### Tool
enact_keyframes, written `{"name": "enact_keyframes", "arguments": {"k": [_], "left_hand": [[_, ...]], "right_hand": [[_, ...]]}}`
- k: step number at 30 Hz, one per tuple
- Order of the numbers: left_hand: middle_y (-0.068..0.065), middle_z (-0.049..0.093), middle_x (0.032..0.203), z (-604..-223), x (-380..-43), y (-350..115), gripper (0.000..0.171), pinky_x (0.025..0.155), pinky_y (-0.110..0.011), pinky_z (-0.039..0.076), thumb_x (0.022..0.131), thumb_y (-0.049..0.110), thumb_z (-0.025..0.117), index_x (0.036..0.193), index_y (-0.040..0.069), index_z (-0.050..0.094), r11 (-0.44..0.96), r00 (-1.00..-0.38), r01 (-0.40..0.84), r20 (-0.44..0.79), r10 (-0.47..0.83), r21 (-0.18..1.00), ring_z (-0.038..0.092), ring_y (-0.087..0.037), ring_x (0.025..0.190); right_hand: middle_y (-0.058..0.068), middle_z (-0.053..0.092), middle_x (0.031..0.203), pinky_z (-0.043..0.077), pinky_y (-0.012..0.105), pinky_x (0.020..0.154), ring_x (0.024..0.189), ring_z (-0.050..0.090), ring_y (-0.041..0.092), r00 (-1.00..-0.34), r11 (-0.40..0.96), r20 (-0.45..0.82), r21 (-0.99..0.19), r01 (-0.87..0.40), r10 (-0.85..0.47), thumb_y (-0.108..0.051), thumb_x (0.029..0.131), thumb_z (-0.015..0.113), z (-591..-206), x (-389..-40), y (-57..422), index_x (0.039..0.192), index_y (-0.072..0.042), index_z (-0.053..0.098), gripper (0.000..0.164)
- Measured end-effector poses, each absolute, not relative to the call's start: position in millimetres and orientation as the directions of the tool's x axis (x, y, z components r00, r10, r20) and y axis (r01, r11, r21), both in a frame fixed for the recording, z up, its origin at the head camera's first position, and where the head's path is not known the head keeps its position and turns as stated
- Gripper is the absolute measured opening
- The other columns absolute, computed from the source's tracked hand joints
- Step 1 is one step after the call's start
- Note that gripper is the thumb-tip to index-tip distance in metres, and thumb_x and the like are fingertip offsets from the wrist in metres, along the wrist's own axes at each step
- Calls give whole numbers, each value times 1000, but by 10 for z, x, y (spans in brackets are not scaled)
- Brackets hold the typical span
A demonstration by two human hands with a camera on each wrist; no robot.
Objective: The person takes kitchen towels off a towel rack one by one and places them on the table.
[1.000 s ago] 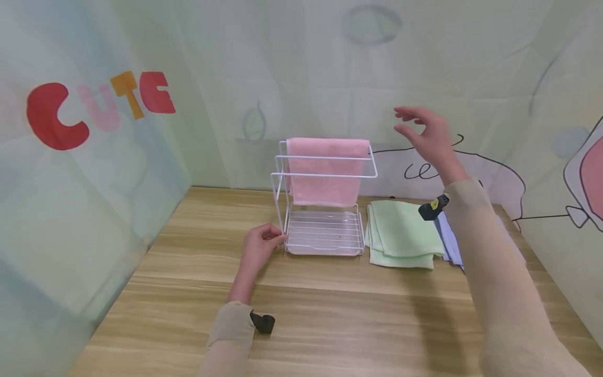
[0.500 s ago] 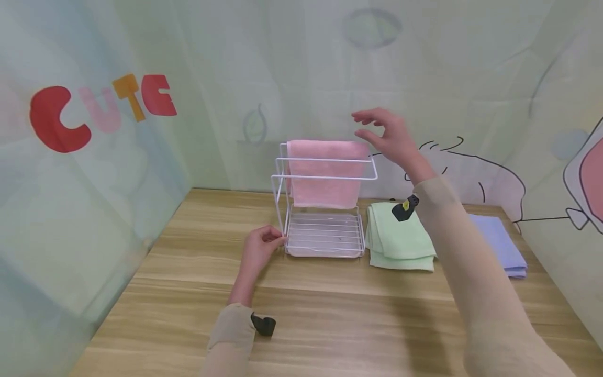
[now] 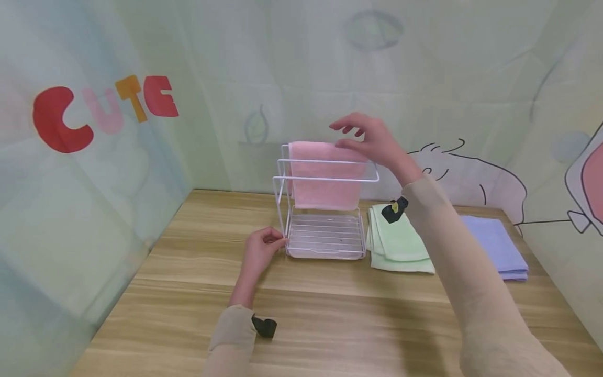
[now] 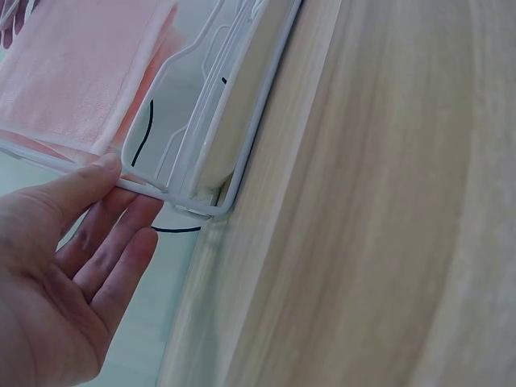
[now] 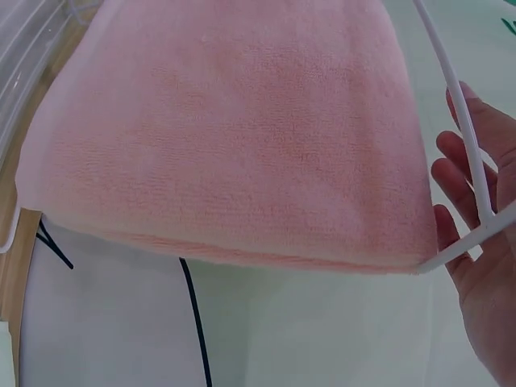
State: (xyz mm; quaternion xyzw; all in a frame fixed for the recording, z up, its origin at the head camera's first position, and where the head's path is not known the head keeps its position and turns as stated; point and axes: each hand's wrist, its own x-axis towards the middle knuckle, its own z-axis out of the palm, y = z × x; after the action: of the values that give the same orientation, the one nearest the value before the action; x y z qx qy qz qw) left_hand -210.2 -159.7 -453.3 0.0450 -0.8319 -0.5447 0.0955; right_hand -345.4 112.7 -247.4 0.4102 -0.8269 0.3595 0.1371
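A pink towel (image 3: 325,195) hangs folded over the rear bar of a white wire rack (image 3: 276,201). My left hand (image 3: 258,254) pinches the rack's lower left upright between thumb and fingers; the left wrist view shows the thumb (image 4: 101,171) on the wire beside the towel's edge. My right hand (image 3: 372,140) is above the rack's right end with thumb and fingers spread apart, holding nothing. In the right wrist view its fingers (image 5: 458,157) are behind the rack's white bars, near the towel's folded edge. Whether they touch the towel I cannot tell.
A clear tray (image 3: 325,255) lies under the rack's base wires. Right of it is a folded green towel (image 3: 398,243), and farther right a folded blue towel (image 3: 497,246), partly behind my right arm. Printed curtains surround the wooden table (image 3: 320,314).
My right hand has moved left and slightly down, from above the green towel to over the pink towel's right end. My left hand has kept its pinch on the rack.
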Motion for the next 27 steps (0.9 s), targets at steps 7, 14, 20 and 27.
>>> {"name": "enact_keyframes", "arguments": {"k": [7,14,20,27], "left_hand": [[-18,75,91,-4538,-2095,-1579,14,63,-17,52,82,8,79,86,-1,69,397,-978,31,110,-177,917,63,-8,70],[-17,75,92,-4533,-2103,-1556,13,64,-17,53,82,8,78,86,0,69,397,-979,22,100,-177,917,64,-8,71],[-17,75,93,-4523,-2098,-1544,13,63,-17,52,83,8,78,87,0,69,396,-980,14,91,-178,918,64,-9,72],[-17,75,93,-4527,-2102,-1545,13,62,-17,51,83,9,78,86,1,70,404,-978,15,97,-185,915,63,-8,71]], "right_hand": [[8,69,121,45,38,88,104,58,27,-650,444,457,-483,-754,-607,-16,88,75,-2504,-3473,1100,120,-11,68,34],[9,70,118,45,32,84,97,57,19,-673,481,432,-477,-736,-601,-16,87,76,-2528,-3482,1125,118,-11,70,31],[8,70,107,45,31,80,91,55,20,-692,526,409,-452,-720,-595,-17,86,77,-2533,-3470,1128,117,-10,71,33],[8,69,104,44,32,81,91,55,20,-711,557,374,-445,-701,-596,-17,88,75,-2538,-3477,1105,117,-12,72,30]]}}
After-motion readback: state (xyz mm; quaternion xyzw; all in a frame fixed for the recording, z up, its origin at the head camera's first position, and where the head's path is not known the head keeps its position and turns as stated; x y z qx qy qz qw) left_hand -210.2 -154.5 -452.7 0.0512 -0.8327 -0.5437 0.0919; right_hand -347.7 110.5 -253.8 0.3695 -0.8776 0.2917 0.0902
